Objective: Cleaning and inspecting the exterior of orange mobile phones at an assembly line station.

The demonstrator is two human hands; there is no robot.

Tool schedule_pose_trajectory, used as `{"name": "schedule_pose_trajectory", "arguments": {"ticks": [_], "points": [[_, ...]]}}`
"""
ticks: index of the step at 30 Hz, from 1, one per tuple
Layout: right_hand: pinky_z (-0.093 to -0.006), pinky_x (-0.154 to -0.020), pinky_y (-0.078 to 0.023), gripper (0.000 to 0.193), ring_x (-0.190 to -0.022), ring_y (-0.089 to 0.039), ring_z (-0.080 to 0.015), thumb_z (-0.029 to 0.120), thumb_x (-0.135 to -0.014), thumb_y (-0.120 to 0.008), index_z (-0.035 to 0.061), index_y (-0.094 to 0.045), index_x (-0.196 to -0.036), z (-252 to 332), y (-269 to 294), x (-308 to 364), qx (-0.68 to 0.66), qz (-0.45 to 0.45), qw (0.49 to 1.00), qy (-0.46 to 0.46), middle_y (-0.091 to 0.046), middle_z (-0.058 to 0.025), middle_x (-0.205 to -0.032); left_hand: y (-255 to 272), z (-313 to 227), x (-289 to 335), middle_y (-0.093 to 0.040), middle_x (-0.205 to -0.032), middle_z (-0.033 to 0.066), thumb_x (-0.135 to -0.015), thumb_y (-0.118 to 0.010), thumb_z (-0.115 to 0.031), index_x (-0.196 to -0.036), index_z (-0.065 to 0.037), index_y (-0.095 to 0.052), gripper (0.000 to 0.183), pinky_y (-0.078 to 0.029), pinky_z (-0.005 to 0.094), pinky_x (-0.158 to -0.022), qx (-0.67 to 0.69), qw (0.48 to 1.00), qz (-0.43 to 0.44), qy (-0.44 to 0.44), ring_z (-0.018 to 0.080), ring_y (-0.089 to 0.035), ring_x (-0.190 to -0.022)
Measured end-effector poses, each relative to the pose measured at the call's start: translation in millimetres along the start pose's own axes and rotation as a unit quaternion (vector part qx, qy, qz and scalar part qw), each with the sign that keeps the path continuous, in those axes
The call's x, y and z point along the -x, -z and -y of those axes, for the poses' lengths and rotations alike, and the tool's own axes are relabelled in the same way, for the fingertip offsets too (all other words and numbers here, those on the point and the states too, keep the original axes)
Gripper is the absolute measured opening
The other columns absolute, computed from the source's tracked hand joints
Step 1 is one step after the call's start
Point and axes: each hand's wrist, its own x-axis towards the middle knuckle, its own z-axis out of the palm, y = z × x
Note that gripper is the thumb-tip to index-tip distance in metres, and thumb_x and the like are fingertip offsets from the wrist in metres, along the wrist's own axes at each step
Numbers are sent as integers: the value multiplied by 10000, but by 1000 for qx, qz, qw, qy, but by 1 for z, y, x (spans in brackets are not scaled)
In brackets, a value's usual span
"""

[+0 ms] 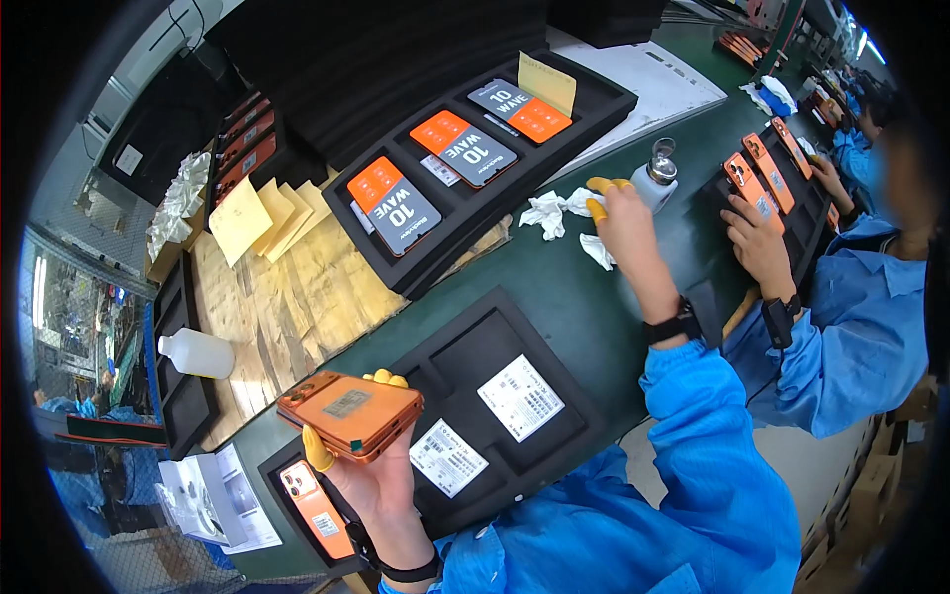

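Clamped between thumb and fingertips (each capped in a yellow finger cot), the left hand holds an orange phone back-up above the near black foam tray, whose slots carry two white labelled slips and, at the left end, a second orange phone. Across the green bench the right hand has its fingers closed on a white wipe just beside a small pump bottle. Behind lies another foam tray holding three phones face-up.

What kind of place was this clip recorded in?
Probably a phone assembly or packing line: black foam trays hold orange phones, the left hand holds another orange phone, and a blue-sleeved co-worker works alongside.
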Motion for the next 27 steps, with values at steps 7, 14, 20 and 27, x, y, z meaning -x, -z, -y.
{"name": "schedule_pose_trajectory", "arguments": {"ticks": [7, 14, 20, 27], "points": [[-416, -698, -515, 230, -794, -617, -363, 22, -718, -647, 4, -623, -946, -5, -12, -11, 40, 108, 993, -37, -601, -192, -942, -5, 7, -4, -446, -1290, 243, -789, -692, -411, -1328, -90, -430, 681, -379, 570, -999, 23, 999, -8, 28, 425, -439, -1187], [-376, -760, -499, 181, -860, -619, -357, 36, -767, -665, 10, -652, -946, -50, 89, -33, -174, -115, 968, -138, -624, -192, -957, -3, 5, -8, -452, -1278, 244, -825, -660, -396, -1326, -103, -434, 622, -409, 562, -975, 36, 999, 26, 28, 429, -439, -1183], [-404, -756, -497, 203, -860, -624, -346, -14, -741, -629, 11, -650, -942, -54, 77, -49, 64, 31, 996, -45, -622, -195, -935, 3, -4, -3, -453, -1312, 195, -841, -625, -425, -1330, -102, -430, 617, -338, 579, -1024, 23, 1000, -10, 14, 411, -379, -1254], [-417, -749, -496, 208, -859, -626, -356, 13, -800, -550, 36, -625, -992, -105, 80, -61, 166, 72, 984, 1, -639, -188, -923, -1, 7, -11, -468, -1325, 155, -848, -604, -447, -1241, -93, -501, 538, -309, 556, -1046, 113, 988, 27, 98, 392, -408, -1242]]}}
